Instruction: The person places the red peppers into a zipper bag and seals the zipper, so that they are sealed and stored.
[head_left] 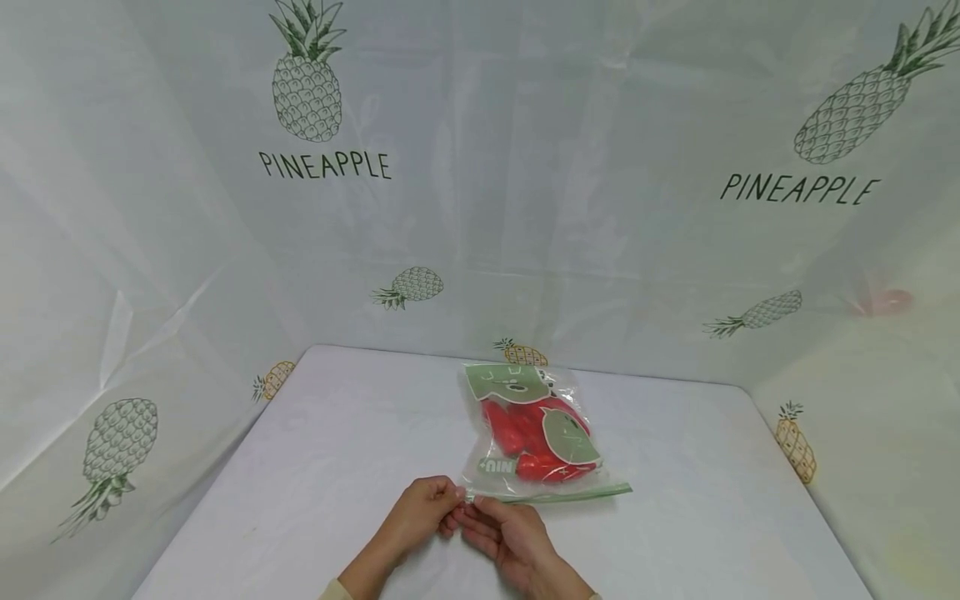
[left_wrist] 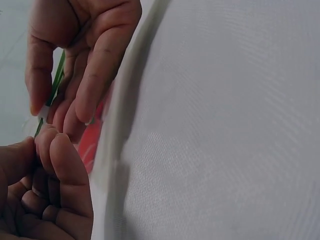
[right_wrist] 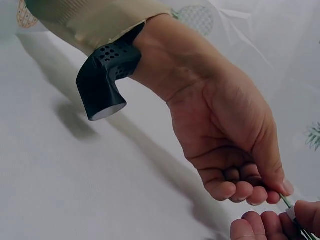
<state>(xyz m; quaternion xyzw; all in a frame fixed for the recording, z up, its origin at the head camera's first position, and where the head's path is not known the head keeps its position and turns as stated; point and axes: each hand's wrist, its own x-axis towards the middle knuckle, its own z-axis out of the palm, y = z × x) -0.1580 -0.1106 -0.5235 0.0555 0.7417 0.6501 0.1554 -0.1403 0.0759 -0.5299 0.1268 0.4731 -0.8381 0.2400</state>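
A clear zip bag point(head_left: 480, 450) with green cartoon prints lies flat, its green zip strip point(head_left: 577, 495) along the near edge. Glossy red things point(head_left: 534, 429) fill its middle; their kind cannot be told through the plastic. At the strip's left end, my left hand point(head_left: 423, 507) pinches the corner between thumb and fingers. Right beside it, my right hand point(head_left: 516, 537) pinches the strip at a small white slider point(right_wrist: 291, 213). In the left wrist view the right hand point(left_wrist: 95, 55) appears above the left hand point(left_wrist: 55, 190), fingertips close together.
The bag lies on a white-covered table point(head_left: 337, 433). White curtains with pineapple prints point(head_left: 480, 208) surround the table at the back and sides. A dark wrist-worn camera point(right_wrist: 105, 80) sits at the left sleeve's cuff point(right_wrist: 110, 20).
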